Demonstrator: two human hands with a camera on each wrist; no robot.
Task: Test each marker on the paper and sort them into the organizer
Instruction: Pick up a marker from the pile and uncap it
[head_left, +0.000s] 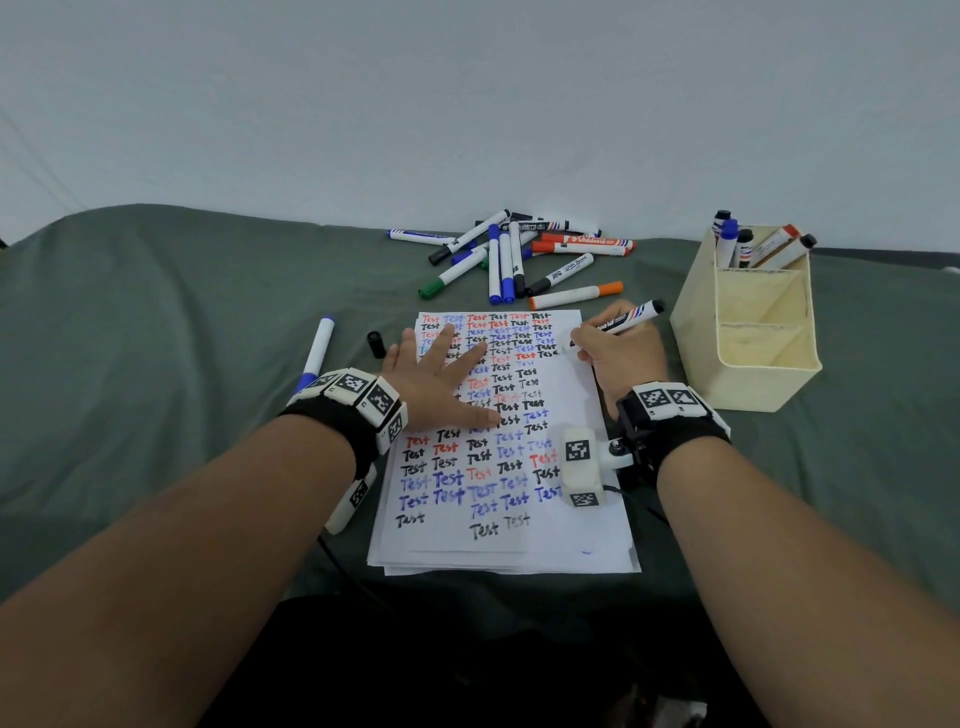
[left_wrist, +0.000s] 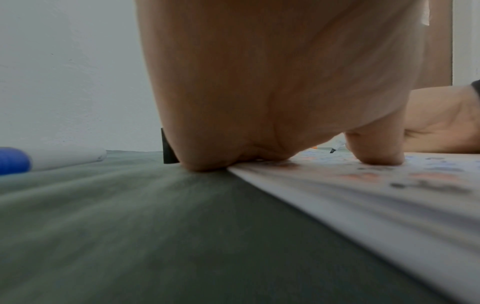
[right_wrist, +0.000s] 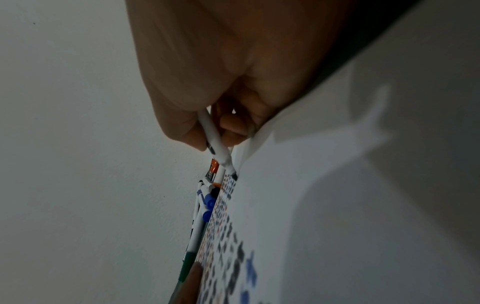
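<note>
My right hand grips an uncapped black whiteboard marker like a pen, its tip touching the right edge of the paper. The paper is covered with rows of "Test" in black, blue and red. My left hand lies flat on the sheet with fingers spread, pressing it down. The black cap stands on the cloth left of the paper. A cream organizer stands at the right, several markers in its back compartment. A pile of markers lies beyond the paper.
A blue-capped marker lies alone on the green cloth left of my left wrist. The organizer's two front compartments hold nothing I can see. A pale wall rises right behind the table.
</note>
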